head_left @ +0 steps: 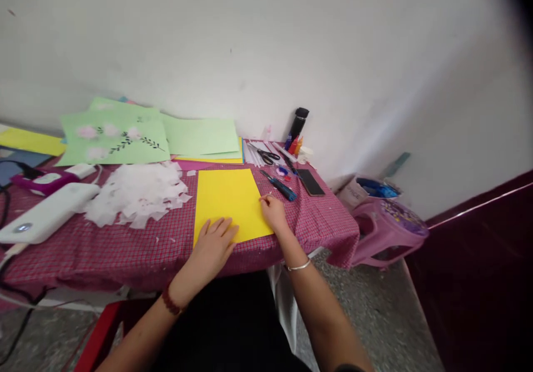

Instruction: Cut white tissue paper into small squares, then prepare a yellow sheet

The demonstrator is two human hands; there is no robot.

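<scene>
A sheet of yellow paper lies flat near the table's front edge. My left hand rests on its lower left part, palm down with the fingers stretched out. At the sheet's right edge, my right hand is closed, thumb and forefinger pinched together. A tiny pale bit shows by those fingertips, too small to name. Just beyond my right hand lies a blue-handled tool with a dark, narrow tip. To the left of the sheet is a loose pile of white paper pieces.
Green sheets, one with painted flowers, lean against the wall. Scissors, a phone, small colour bottles and a black bottle sit right. A white device with cables lies left. A pink stool stands beside the table.
</scene>
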